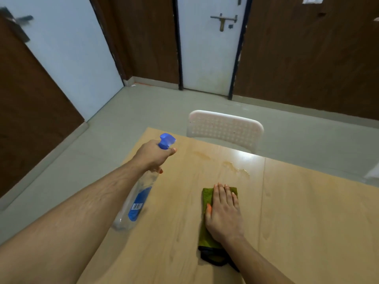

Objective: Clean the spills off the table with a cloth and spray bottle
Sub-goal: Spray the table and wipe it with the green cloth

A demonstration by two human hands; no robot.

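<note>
Two hands: left grips spray bottle, right flat on cloth.

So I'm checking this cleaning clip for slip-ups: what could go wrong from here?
The left hand holds the spray bottle tilted near the table's left edge, so spray might miss the spill. The right hand presses the cloth short of the spill; wiping could just smear it towards the chair.

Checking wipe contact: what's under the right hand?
The right hand rests flat, fingers straight, on a folded green cloth lying on the light wooden table. Any spill beneath the cloth is hidden.
</note>
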